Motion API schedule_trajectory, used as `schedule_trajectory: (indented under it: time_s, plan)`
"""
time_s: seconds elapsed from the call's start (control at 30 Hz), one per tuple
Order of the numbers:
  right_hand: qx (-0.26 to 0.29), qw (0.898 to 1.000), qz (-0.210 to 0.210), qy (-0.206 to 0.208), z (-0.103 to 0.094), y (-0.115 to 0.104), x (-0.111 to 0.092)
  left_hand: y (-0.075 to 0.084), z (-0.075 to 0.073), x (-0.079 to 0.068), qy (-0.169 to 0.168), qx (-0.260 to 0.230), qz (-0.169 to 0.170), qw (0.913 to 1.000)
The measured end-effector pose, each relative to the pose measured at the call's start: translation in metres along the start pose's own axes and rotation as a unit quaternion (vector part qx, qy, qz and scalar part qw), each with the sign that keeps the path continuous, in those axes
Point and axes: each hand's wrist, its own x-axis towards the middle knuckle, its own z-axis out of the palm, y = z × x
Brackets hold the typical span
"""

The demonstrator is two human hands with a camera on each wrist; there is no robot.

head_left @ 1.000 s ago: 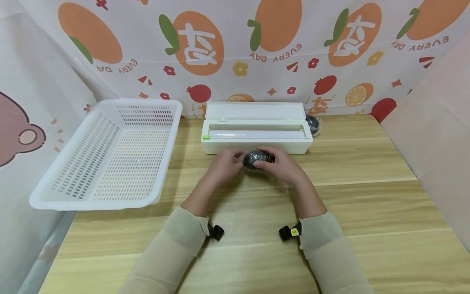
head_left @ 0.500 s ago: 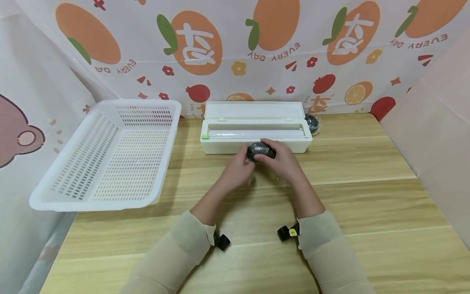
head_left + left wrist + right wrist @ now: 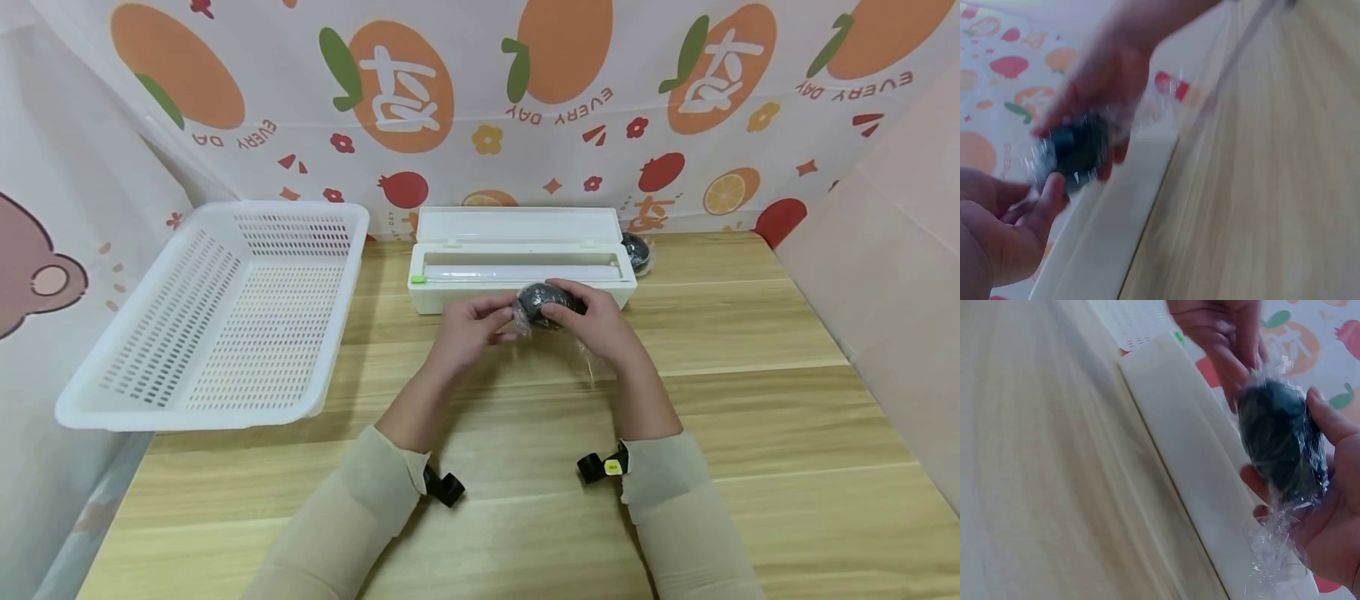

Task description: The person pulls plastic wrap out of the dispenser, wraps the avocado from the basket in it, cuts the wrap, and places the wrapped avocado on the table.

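Note:
My right hand [image 3: 602, 323] grips a dark oval thing [image 3: 537, 300] wrapped in clear cling film, its thumb on the near side. In the right wrist view the dark thing [image 3: 1282, 437] looks blackish green under crinkled film. A loose tail of cling film [image 3: 1272, 553] hangs from the end by the right palm. At the other end, my left hand [image 3: 467, 332] pinches the film [image 3: 521, 320] between thumb and fingers. Both hands are in front of a white cling film dispenser [image 3: 517, 297], whose lid stands up and whose roll [image 3: 517, 272] shows inside.
A second dark, film-wrapped thing [image 3: 637, 252] lies behind the dispenser's right end. At the left stands a white perforated basket [image 3: 341, 325]. The wooden table [image 3: 750, 433] ends at a fruit-print curtain [image 3: 465, 167] at the back.
The wrapped dark thing moved up toward the dispenser, then right, with the right hand. My left hand came in close against its left end, then drew back left, pinching film there.

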Motion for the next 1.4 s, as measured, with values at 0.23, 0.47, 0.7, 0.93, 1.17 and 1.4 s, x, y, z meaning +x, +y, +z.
schedule_trajectory:
  time_s: [0.23, 0.47, 0.7, 0.93, 1.17, 1.4]
  plan:
    - [0.028, 0.994, -0.077, -0.071, 0.012, -0.005, 0.002, 0.000, -0.004, 0.002, 0.070, 0.064, 0.045, 0.9945]
    - [0.034, 0.993, -0.093, -0.063, 0.043, -0.018, -0.001, -0.007, 0.005, 0.000, 0.141, 0.041, 0.039, 0.9883]
    - [-0.028, 0.992, -0.116, 0.029, 0.072, -0.032, -0.005, -0.011, 0.015, 0.002, 0.270, -0.214, 0.017, 0.9386]
    - [-0.082, 0.984, -0.138, 0.075, 0.074, -0.034, -0.008, -0.002, 0.014, 0.001, 0.178, -0.272, -0.041, 0.9449]
    - [-0.082, 0.982, -0.142, 0.090, 0.068, -0.031, -0.007, -0.004, 0.018, -0.002, 0.100, -0.245, -0.069, 0.9618]
    - [0.033, 0.971, -0.106, 0.212, 0.080, -0.032, -0.012, -0.011, 0.038, -0.010, 0.136, -0.271, -0.016, 0.9528]
